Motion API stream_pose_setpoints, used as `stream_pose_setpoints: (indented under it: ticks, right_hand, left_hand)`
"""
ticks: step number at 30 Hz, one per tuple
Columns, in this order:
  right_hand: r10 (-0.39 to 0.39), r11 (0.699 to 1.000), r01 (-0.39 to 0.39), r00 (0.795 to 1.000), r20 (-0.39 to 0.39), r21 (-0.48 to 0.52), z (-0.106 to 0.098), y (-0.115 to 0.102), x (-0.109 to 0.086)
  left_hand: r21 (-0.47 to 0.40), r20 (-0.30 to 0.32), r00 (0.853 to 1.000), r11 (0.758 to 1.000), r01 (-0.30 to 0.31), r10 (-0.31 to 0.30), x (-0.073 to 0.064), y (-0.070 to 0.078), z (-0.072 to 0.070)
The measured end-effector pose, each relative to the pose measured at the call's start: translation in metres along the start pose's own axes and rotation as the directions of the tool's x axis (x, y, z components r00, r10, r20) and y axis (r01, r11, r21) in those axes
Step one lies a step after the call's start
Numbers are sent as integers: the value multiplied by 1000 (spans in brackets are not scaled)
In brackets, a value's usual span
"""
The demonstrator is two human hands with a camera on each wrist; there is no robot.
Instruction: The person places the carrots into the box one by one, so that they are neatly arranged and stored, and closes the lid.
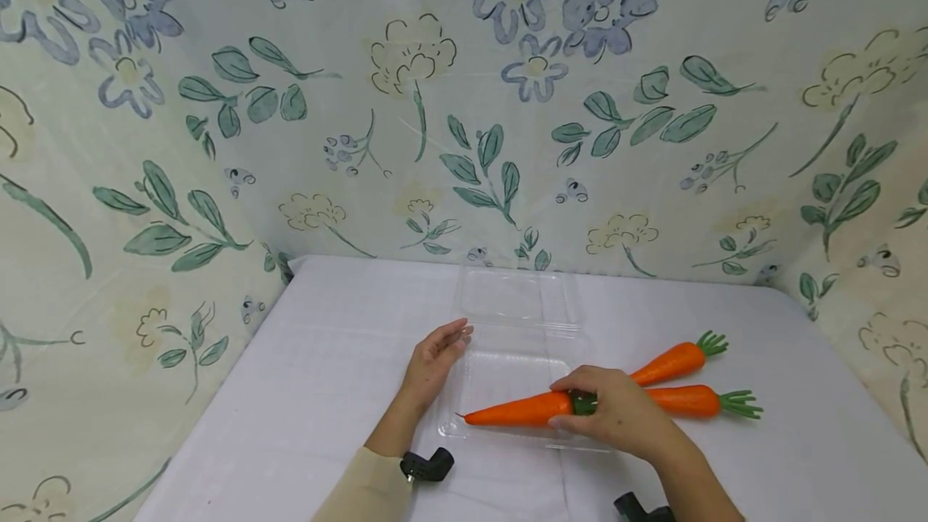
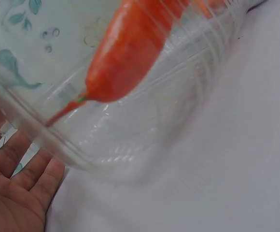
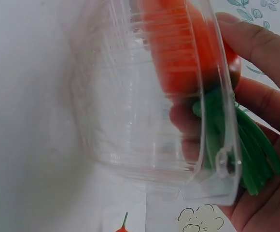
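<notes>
My right hand (image 1: 616,413) grips an orange carrot (image 1: 518,409) around its thick end, where the green top (image 3: 256,154) pokes out between fingers and palm. The carrot lies lengthwise across the near side of a clear plastic box (image 1: 507,369), its thin tip pointing left. Seen through the wall in the left wrist view, that tip (image 2: 65,112) is close to the box's side. At the box's left edge is my left hand (image 1: 431,365), its loosely extended fingers (image 2: 31,169) against the outside of the wall; the fingertips are partly hidden.
Two more carrots lie to the right, one farther back (image 1: 674,362) and one nearer (image 1: 689,401), both partly behind my right hand. The box's clear lid (image 1: 518,296) stretches open toward the back. White cloth (image 1: 312,393) covers the table, with flowered fabric (image 1: 420,119) around it.
</notes>
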State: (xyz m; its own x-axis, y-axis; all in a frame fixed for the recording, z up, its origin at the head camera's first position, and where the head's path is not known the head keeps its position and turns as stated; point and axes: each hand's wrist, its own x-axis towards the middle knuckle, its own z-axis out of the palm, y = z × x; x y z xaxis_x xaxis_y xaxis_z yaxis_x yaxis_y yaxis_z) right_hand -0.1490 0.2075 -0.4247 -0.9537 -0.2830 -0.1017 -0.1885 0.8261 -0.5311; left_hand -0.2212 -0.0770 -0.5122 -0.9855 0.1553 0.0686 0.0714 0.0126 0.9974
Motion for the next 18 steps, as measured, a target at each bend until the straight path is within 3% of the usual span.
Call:
stream_pose_setpoints:
  ticks: [8, 18]
  right_hand:
    - [0, 999, 0, 1000, 18, -35, 6, -4, 2]
    - [3, 1000, -4, 997, 72, 21, 6, -5, 3]
  left_hand:
    - [3, 2, 1000, 1000, -2, 2, -1, 0, 0]
    - [14, -6, 1000, 1000, 3, -3, -1, 0, 1]
